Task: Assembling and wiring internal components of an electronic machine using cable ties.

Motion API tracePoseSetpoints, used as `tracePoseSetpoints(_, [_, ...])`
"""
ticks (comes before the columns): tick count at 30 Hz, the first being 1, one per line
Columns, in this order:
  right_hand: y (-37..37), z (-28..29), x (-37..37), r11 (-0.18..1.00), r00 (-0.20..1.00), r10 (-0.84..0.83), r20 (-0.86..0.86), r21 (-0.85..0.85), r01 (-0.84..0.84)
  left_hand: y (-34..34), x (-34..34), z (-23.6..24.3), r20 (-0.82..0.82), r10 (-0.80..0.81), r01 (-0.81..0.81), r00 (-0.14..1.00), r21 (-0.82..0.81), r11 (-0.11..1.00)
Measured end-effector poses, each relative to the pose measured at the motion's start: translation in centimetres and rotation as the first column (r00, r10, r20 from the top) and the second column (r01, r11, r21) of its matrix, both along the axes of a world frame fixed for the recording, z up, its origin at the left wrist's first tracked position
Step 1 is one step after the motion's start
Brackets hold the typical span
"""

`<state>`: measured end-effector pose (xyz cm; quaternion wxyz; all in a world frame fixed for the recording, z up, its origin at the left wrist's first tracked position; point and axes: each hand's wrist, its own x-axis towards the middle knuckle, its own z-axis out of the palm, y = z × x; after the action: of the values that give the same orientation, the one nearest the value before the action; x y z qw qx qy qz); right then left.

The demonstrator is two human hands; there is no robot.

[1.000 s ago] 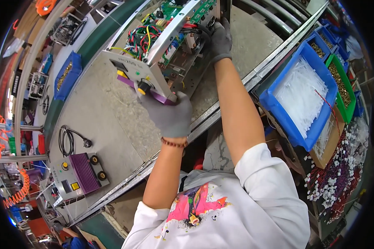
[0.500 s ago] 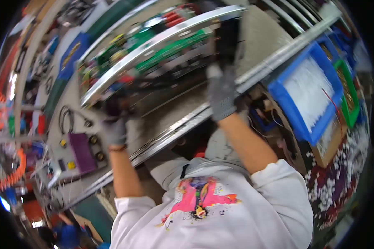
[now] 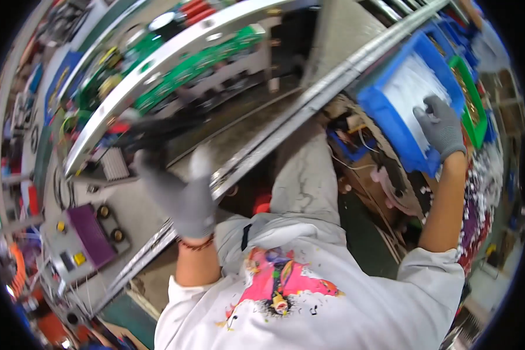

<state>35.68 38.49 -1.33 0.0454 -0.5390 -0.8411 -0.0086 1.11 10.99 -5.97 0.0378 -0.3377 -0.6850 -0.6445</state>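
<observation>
My left hand [image 3: 184, 195], in a grey glove, is raised at the near left corner of an electronics assembly. Its thumb and fingers are spread, with nothing visible between them. Just beyond the fingers lies a bundle of black cables [image 3: 169, 125], partly blurred. The assembly has a curved-looking silver metal frame [image 3: 157, 64], green circuit boards [image 3: 198, 64] and red cylindrical parts [image 3: 195, 11]. At the right, my right hand [image 3: 443, 128], also gloved in grey, is over a blue bin [image 3: 385, 119] of white pieces [image 3: 411, 87]. Its fingers are bent but apart, and no held piece shows.
A silver rail [image 3: 274, 140] edges the bench in front of me. A grey box with a purple panel [image 3: 90, 236] and black knobs sits at left. Beside the blue bin is a green bin [image 3: 475, 108] of brass-coloured parts. Blue trays stand farther back.
My right hand has left the assembly's right end and moved right to the blue bin. My left hand has come away from the frame, nearer to me, with its fingers spread. The view has shifted.
</observation>
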Motion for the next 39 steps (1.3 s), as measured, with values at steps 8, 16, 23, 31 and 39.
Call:
tracePoseSetpoints(8, [0.6,0.3,-1.9,0.995,0.977,-0.095,0.188,-0.002,0.097,3.9,0.4,2.1,0.214,0.215,-0.263,0.953,0.232,0.936])
tracePoseSetpoints(16, [3.9,0.7,3.2,0.982,0.978,-0.174,0.119,0.096,0.163,1.0,-2.6,0.4,0.152,0.278,-0.309,0.948,0.255,0.916])
tracePoseSetpoints(23, [3.9,1.8,4.1,0.774,0.926,-0.199,-0.320,0.528,0.349,-0.7,-3.1,1.1,0.168,0.078,-0.071,0.983,-0.047,0.996])
tracePoseSetpoints(31, [-10.0,3.4,-10.0,0.965,-0.219,-0.017,-0.975,0.042,-0.258,-1.2,-3.9,-0.5,0.174,-0.011,0.016,0.985,-0.028,0.999])
tracePoseSetpoints(39, [-17.2,0.2,-21.5,0.542,-0.378,-0.091,-0.921,0.273,-0.795,-1.4,-0.1,4.1,0.119,-0.084,0.069,0.989,0.119,0.990])
